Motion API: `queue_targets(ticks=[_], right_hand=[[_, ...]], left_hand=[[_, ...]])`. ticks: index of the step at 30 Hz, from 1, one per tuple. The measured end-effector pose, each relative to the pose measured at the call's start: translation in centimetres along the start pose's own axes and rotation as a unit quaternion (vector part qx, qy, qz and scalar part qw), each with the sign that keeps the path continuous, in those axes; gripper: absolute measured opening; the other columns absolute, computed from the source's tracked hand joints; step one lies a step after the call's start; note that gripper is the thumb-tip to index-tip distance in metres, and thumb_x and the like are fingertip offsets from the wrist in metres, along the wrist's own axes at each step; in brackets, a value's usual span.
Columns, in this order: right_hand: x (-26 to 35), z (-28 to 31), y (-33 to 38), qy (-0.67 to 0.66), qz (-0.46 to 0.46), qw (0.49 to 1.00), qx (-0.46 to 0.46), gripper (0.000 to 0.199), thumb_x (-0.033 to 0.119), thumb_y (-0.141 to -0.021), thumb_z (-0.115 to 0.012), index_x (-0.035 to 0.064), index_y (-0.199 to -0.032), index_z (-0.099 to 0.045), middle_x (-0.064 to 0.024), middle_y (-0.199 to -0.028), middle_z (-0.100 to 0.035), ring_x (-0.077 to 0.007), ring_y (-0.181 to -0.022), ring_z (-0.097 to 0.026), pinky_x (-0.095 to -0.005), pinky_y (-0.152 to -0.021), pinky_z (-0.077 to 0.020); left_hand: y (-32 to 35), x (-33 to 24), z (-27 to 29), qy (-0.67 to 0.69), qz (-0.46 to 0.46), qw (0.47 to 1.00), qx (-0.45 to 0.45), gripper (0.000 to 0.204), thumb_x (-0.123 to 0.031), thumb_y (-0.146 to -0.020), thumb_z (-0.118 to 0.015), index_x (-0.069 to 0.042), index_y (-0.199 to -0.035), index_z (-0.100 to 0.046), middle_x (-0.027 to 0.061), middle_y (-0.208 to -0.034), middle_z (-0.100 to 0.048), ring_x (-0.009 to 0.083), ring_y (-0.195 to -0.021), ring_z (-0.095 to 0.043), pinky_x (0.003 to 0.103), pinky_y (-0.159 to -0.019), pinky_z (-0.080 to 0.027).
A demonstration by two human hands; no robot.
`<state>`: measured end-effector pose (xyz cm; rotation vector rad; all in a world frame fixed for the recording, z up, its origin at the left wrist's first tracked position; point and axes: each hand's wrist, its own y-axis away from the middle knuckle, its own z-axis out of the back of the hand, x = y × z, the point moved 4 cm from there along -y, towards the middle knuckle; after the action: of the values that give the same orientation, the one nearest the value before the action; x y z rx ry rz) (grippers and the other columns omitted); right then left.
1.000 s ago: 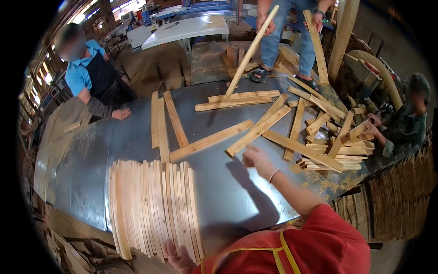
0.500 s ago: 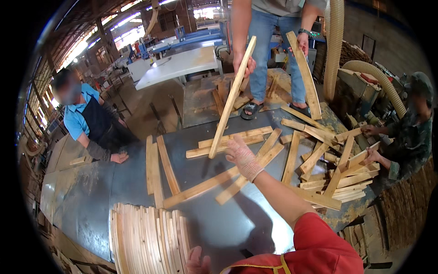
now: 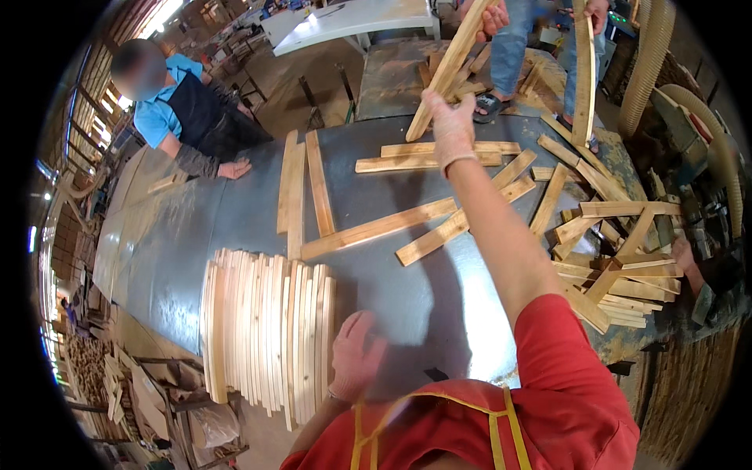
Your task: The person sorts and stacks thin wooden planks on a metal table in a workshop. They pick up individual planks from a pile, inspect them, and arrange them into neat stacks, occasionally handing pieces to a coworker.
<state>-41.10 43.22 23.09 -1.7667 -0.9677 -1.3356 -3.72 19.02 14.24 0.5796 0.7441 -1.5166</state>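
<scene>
My right hand [image 3: 453, 129], in a pale glove, stretches far out over the dark table. Its fingers and thumb are around the lower part of a long wooden slat [image 3: 470, 39]. A person's hand [image 3: 493, 17] still grips that slat higher up. Close to my body, my left hand [image 3: 357, 356] is gloved and slightly blurred, its fingers loosely apart and nothing in them. Just to its left stands a tight stack of pale wooden slats [image 3: 266, 329]. Loose slats [image 3: 376, 229] lie between the stack and my right arm.
A dark metal table [image 3: 180, 258] spreads before me. Heaped slats [image 3: 619, 274] lie at the right, beside a co-worker's hand [image 3: 686, 258]. Across on the left stands a person in a dark apron [image 3: 207, 117]. A second curved slat [image 3: 583, 78] hangs from the standing person's other hand.
My right hand has reached farther out and closed around the slat. My left hand has come fully into view beside the stack. The whole view has tilted downward.
</scene>
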Motion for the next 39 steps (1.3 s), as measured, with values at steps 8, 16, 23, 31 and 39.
queue_targets(ticks=[8,16,23,31,39], right_hand=[[1.5,-1.6,-7.0,0.106,-0.013,0.994,-0.020,0.124,0.033,-0.080,-0.094,0.0012,-0.170,-0.016,-0.0257,-0.162,-0.045,-0.0336,-0.144,-0.050,-0.0428,-0.118,-0.0403],[0.0,-4.0,-8.3,-0.133,0.009,0.979,0.157,0.061,0.020,-0.089,-0.084,0.0019,-0.138,-0.054,-0.0107,-0.110,-0.068,-0.0254,-0.096,-0.066,-0.0418,-0.092,-0.0534],[3.9,-2.8,6.4,-0.489,-0.235,0.794,0.274,0.013,0.010,-0.090,-0.076,0.0092,-0.093,-0.064,-0.0038,-0.076,-0.056,-0.0228,-0.066,-0.057,-0.0479,-0.076,-0.0559],[3.6,1.8,12.8,-0.552,-0.292,0.770,0.130,0.030,0.027,-0.099,-0.063,0.0112,-0.083,-0.043,-0.0015,-0.074,-0.043,-0.0206,-0.065,-0.045,-0.0446,-0.076,-0.0559],[5.9,4.9,18.6,-0.529,-0.276,0.800,0.063,0.027,0.019,-0.091,-0.065,0.0016,-0.103,-0.048,-0.0097,-0.089,-0.052,-0.0296,-0.076,-0.055,-0.0566,-0.088,-0.0616]], left_hand=[[5.6,6.2,-2.0,-0.008,0.086,0.996,-0.015,0.051,-0.013,-0.089,-0.076,-0.004,-0.138,-0.065,0.0216,-0.139,-0.064,0.0401,-0.124,-0.066,0.048,-0.103,-0.056],[4.1,4.5,-1.1,-0.037,0.076,0.996,0.020,0.057,-0.009,-0.086,-0.080,0.001,-0.139,-0.065,0.0211,-0.140,-0.065,0.0364,-0.130,-0.064,0.042,-0.110,-0.053],[-6.3,-1.3,-0.2,0.098,0.047,0.991,-0.080,0.060,-0.015,-0.091,-0.081,0.001,-0.145,-0.059,0.0225,-0.146,-0.063,0.0309,-0.129,-0.065,0.038,-0.108,-0.054],[-11.5,-6.0,3.7,0.481,-0.124,0.846,-0.196,0.045,-0.005,-0.096,-0.080,-0.002,-0.138,-0.064,0.0077,-0.134,-0.067,0.0160,-0.117,-0.064,0.031,-0.100,-0.054],[-7.3,-6.3,7.9,0.335,-0.247,0.903,-0.105,0.044,-0.002,-0.089,-0.087,-0.007,-0.130,-0.071,0.0067,-0.125,-0.071,0.0171,-0.112,-0.068,0.030,-0.097,-0.056]])
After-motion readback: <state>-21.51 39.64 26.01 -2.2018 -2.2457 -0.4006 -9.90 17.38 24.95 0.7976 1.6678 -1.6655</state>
